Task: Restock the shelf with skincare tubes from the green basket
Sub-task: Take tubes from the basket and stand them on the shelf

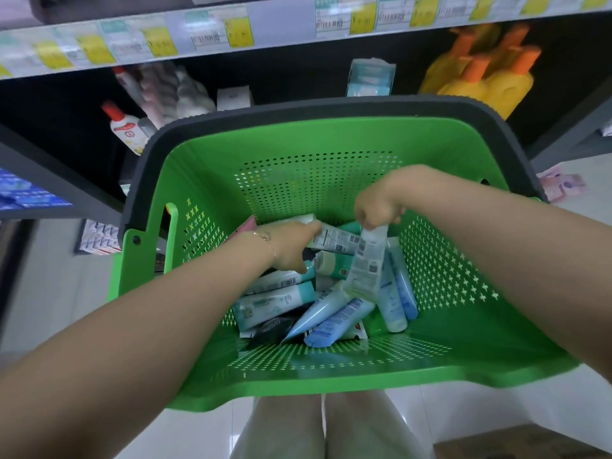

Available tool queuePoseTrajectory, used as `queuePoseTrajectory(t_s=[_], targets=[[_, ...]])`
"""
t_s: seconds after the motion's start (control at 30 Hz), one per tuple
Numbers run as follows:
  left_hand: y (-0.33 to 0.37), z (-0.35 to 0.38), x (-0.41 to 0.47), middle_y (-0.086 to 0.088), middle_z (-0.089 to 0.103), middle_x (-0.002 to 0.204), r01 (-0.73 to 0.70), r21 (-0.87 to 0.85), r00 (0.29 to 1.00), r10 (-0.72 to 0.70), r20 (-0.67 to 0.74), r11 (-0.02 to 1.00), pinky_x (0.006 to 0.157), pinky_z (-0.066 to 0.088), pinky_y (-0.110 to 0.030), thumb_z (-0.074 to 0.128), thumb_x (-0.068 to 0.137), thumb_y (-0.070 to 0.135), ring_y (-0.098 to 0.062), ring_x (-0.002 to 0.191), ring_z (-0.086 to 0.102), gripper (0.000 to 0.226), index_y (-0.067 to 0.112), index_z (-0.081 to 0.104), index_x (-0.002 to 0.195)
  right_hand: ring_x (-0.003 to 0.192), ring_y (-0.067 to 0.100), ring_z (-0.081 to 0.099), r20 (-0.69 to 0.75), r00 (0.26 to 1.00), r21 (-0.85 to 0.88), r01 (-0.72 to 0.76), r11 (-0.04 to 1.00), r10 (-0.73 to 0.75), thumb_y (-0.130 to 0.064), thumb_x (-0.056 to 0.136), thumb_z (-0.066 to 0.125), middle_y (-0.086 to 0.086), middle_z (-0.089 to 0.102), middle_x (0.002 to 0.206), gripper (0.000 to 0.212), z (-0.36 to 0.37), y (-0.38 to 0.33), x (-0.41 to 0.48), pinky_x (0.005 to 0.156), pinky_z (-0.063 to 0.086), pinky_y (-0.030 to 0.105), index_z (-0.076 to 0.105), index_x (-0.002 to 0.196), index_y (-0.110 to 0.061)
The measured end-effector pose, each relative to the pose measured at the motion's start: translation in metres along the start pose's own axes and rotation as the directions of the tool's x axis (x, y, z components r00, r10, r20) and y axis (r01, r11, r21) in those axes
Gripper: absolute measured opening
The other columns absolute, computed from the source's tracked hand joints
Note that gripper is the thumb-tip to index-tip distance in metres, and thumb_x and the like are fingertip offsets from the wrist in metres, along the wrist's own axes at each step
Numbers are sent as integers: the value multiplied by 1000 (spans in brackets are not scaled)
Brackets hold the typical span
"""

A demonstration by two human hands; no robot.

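Bottom of the frame, the person's legs [284, 432] in pale trousers are standing on a glossy white floor. Right above them the green basket [298, 382] is taking up the middle of the frame, with a pile of skincare tubes [331, 313], mostly white, teal and light blue, lying in its bottom. Both hands are reaching in. The left hand [291, 250] is curling around a white tube [334, 240] at the top of the pile, fingers mostly hidden. The right hand [377, 210] is pinching the crimped end of a pale tube [367, 263], which is hanging down over the others. Behind the basket the shelf [265, 24] is running across the top, with yellow bottles [480, 77] sitting underneath at upper right.
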State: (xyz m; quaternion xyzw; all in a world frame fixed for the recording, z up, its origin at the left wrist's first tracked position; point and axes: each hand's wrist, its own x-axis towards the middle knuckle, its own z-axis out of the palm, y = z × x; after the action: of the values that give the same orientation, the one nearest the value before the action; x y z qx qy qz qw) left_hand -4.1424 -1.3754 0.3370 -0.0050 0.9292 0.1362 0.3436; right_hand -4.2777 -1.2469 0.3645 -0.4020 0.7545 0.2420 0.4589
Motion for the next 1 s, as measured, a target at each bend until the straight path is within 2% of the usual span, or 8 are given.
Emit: queuePoseTrajectory(t_s=[0.1, 0.2, 0.4, 0.57, 0.63, 0.77, 0.9, 1.0], targets=[[4, -4, -7, -10, 28, 150, -69, -162, 997, 64, -30, 984, 92, 48, -35, 87, 63, 24, -24, 117, 51, 126, 37, -6, 146, 57, 13, 47, -70, 996, 255, 69, 965, -53, -26, 102, 38, 4, 58, 79, 31, -12, 15, -5, 53, 42, 23, 57, 112, -5], [10, -13, -13, -6, 23, 147, -151, -210, 985, 129, -118, 966, 86, 50, -35, 90, 57, 23, -22, 109, 53, 139, 43, -16, 145, 59, 15, 45, -77, 995, 523, 100, 846, -70, -27, 104, 32, 4, 50, 72, 31, -16, 21, -5, 59, 42, 26, 54, 104, -5], [13, -25, -16, 3, 47, 96, -170, -137, 968, 139, -208, 976, 52, 44, -26, 73, 71, 8, -12, 72, 52, 90, 23, 17, 141, 70, 17, 48, -34, 994, 781, 93, 617, -107, -25, 103, 33, 8, 52, 83, 29, -9, 27, -3, 68, 43, 28, 53, 111, -5], [5, -43, -19, -8, 58, 88, -100, -181, 982, 68, -175, 978, 59, 46, -33, 62, 83, 9, -16, 68, 51, 39, 8, 41, 116, 74, 20, 61, -107, 994, 851, 108, 513, -31, -24, 103, 36, 13, 62, 94, 31, 7, 16, 9, 76, 50, 33, 53, 119, -2], [3, -51, -21, -3, 57, 80, -101, -188, 980, 64, -191, 977, 54, 42, -29, 60, 88, 14, -13, 63, 50, 24, 10, 47, 107, 80, 23, 67, -98, 995, 815, 80, 574, 0, -24, 103, 37, 14, 67, 99, 28, 15, 11, 16, 84, 53, 37, 54, 114, -5], [3, -58, -25, 2, 54, 78, -80, -94, 974, 58, -220, 992, 65, 35, -26, 63, 89, 28, -14, 69, 51, 20, 17, 49, 96, 89, 18, 67, -99, 992, 478, -22, 878, 78, -10, 95, 51, 9, 65, 113, 25, 30, 11, 30, 82, 57, 32, 61, 118, -5], [5, -58, -27, -13, 63, 101, -26, -80, 985, 11, -175, 996, 75, 40, -28, 66, 87, 36, -29, 92, 60, 41, 8, 59, 116, 97, 19, 64, -65, 997, 191, -39, 981, 52, -9, 90, 53, 5, 62, 118, 33, 47, 4, 39, 79, 55, 27, 60, 122, -9], [5, -56, -23, -10, 61, 98, -7, -80, 990, -5, -140, 997, 76, 42, -29, 62, 89, 35, -21, 81, 55, 47, 6, 54, 126, 95, 19, 62, -33, 999, 23, -37, 999, 38, -11, 92, 49, 4, 62, 114, 33, 54, 0, 45, 75, 51, 28, 59, 123, -11]])
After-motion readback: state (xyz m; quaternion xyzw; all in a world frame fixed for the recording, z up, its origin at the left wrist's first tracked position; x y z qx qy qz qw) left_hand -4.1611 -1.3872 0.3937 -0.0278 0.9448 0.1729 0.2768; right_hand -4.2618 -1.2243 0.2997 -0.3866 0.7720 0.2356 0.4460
